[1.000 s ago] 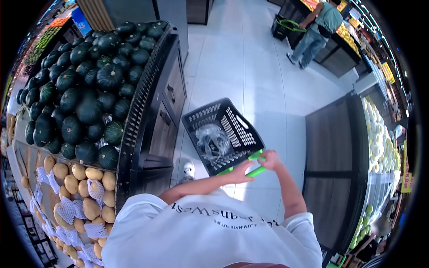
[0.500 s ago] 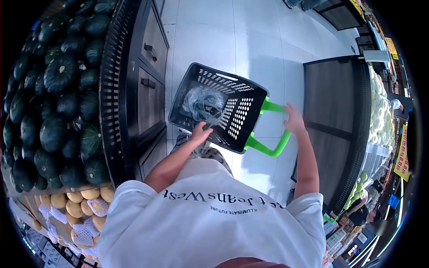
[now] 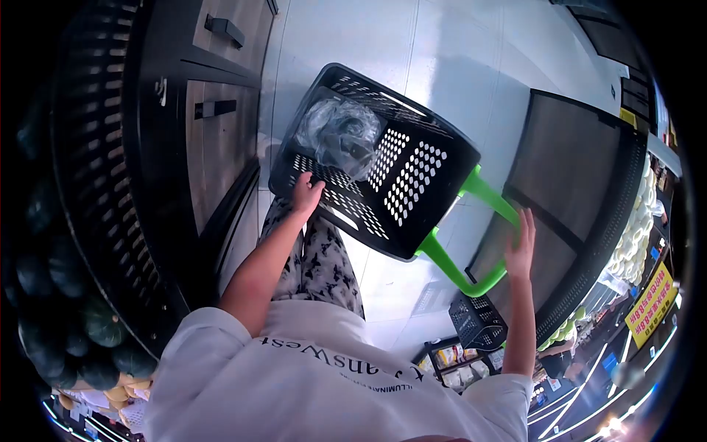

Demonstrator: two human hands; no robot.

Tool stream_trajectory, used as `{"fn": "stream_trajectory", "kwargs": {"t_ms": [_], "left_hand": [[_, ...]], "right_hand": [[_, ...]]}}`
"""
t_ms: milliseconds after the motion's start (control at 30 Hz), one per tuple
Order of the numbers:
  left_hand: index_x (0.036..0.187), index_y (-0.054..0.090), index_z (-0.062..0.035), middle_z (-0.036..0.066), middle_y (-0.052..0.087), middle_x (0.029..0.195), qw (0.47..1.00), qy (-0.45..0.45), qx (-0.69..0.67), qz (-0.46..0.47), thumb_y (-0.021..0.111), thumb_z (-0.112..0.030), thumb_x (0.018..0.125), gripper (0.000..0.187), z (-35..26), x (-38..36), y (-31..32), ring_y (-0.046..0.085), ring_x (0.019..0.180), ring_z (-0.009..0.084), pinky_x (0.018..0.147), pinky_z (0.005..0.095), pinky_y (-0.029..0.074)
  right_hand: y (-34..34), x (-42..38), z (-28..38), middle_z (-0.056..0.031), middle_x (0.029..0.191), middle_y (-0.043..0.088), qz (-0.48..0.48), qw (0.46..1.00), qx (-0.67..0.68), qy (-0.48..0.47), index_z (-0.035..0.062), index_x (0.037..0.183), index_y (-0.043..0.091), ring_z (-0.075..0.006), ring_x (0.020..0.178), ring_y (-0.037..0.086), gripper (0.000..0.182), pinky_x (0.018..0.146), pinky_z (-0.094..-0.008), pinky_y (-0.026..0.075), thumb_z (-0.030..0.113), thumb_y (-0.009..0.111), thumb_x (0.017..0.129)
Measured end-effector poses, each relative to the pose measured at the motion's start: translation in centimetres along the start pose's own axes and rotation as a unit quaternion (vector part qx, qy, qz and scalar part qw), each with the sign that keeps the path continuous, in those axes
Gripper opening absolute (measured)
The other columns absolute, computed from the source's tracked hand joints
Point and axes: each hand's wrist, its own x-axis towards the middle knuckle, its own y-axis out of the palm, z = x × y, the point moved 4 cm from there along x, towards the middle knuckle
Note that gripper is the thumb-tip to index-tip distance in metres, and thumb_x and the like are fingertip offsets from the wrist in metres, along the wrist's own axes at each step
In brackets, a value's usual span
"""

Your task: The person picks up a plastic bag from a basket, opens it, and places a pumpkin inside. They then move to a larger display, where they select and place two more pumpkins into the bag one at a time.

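Note:
A black perforated shopping basket (image 3: 416, 177) hangs tilted in front of me above the floor, its open top toward me. My right hand (image 3: 521, 243) is at the outer end of its green handle (image 3: 490, 202), with the handle bar in the palm and the fingers reaching past it. Inside, at the far left end, lies a crumpled clear plastic bag (image 3: 339, 132); its contents show only as dark shapes. My left hand (image 3: 308, 195) is over the basket's near side, apart from the bag, thumb and index finger spread and nothing visible between them.
Dark drawers with handles (image 3: 215, 109) and a slatted display edge (image 3: 96, 169) line the left, with dark green pumpkins (image 3: 103, 320) beyond. On the right stands a dark display stand (image 3: 567, 162) topped with pale produce. Another black basket (image 3: 477, 323) is at lower right.
The basket has come closer and swung right and down at its handle end. My left hand has drawn back from the plastic bag to the basket's near side. The view has turned.

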Motion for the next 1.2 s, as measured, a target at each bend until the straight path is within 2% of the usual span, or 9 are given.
{"fn": "stream_trajectory", "kwargs": {"t_ms": [100,233,300,367,467,633,800,967,1200], "left_hand": [[0.114,0.049,0.0028,0.013,0.060,0.097,0.998,-0.038,-0.042,0.004,0.068,-0.024,0.073,0.053,2.2,3.1,0.8,0.057,0.084,0.0209,0.078,0.0319,0.045],[0.102,0.050,0.0036,0.007,0.060,0.081,0.987,-0.151,-0.058,0.012,0.064,-0.019,0.076,0.037,-2.4,3.0,1.3,0.057,0.074,0.0161,0.070,0.0297,0.046],[0.099,0.050,0.0044,0.007,0.059,0.079,0.993,-0.108,-0.049,0.020,0.062,-0.016,0.076,0.033,4.0,5.6,4.1,0.058,0.073,0.0161,0.071,0.0304,0.048],[0.105,0.050,0.0053,0.011,0.062,0.087,0.988,-0.117,-0.100,-0.020,0.064,-0.018,0.075,0.040,2.2,4.5,4.9,0.060,0.081,0.0198,0.076,0.0325,0.048],[0.115,0.047,0.0052,0.020,0.059,0.107,0.988,-0.147,-0.045,-0.003,0.067,-0.024,0.072,0.056,9.3,6.7,7.5,0.057,0.102,0.0288,0.088,0.0348,0.043],[0.115,0.046,0.0056,0.020,0.057,0.112,0.979,-0.200,-0.040,-0.010,0.067,-0.024,0.071,0.057,11.3,8.5,7.8,0.054,0.106,0.0302,0.090,0.0346,0.041],[0.112,0.048,0.0056,0.020,0.059,0.104,0.973,-0.232,-0.010,0.009,0.066,-0.026,0.070,0.056,13.4,11.1,9.1,0.056,0.099,0.0320,0.086,0.0362,0.043],[0.117,0.048,0.0021,0.022,0.058,0.112,0.979,-0.197,-0.049,0.026,0.071,-0.022,0.064,0.063,13.6,13.2,12.3,0.055,0.106,0.0362,0.089,0.0390,0.043],[0.114,0.050,0.0048,0.021,0.059,0.110,0.952,-0.293,0.018,0.091,0.075,-0.026,0.066,0.062,16.1,14.5,16.3,0.057,0.104,0.0315,0.089,0.0371,0.044]], "right_hand": [[0.3,0.2,-1.3,-0.0110,0.144,0.030,0.037,0.992,-0.115,0.024,0.0149,0.138,0.034,-0.0324,0.131,0.031,0.063,0.107,-0.0547,0.018,0.009,0.055,0.079],[0.3,-0.3,1.2,-0.0140,0.138,0.038,-0.201,0.952,-0.197,0.120,0.0118,0.135,0.038,-0.0332,0.130,0.033,0.059,0.104,-0.0552,0.024,0.013,0.061,0.080],[-0.1,-0.3,5.3,-0.0205,0.128,0.045,-0.304,0.924,-0.213,0.090,-0.0013,0.129,0.041,-0.0361,0.119,0.045,0.054,0.100,-0.0423,0.037,0.023,0.062,0.085],[1.3,-0.1,8.6,-0.0196,0.128,0.046,-0.429,0.887,-0.146,0.084,-0.0029,0.127,0.042,-0.0349,0.116,0.048,0.054,0.100,-0.0429,0.037,0.023,0.063,0.084],[13.6,6.0,17.8,-0.0208,0.136,0.038,-0.183,0.975,0.114,0.054,-0.0031,0.134,0.034,-0.0313,0.128,0.036,0.065,0.107,-0.0388,0.026,0.015,0.067,0.081],[33.2,9.0,17.4,-0.0248,0.139,0.033,0.028,0.926,0.346,0.147,-0.0014,0.138,0.025,-0.0304,0.130,0.034,0.080,0.106,-0.0344,0.027,0.024,0.070,0.078],[43.1,12.4,16.2,-0.0235,0.136,0.037,0.177,0.923,0.305,0.156,-0.0059,0.135,0.027,-0.0324,0.128,0.036,0.083,0.105,-0.0348,0.029,0.025,0.072,0.072],[51.8,15.0,13.4,-0.0203,0.137,0.038,0.232,0.954,0.166,0.090,0.0019,0.139,0.025,-0.0309,0.126,0.039,0.093,0.102,-0.0366,0.034,0.041,0.073,0.070],[57.3,18.6,14.1,-0.0188,0.141,0.031,0.261,0.947,0.165,0.089,0.0007,0.137,0.028,-0.0330,0.132,0.029,0.091,0.106,-0.0397,0.027,0.035,0.074,0.067]]}}
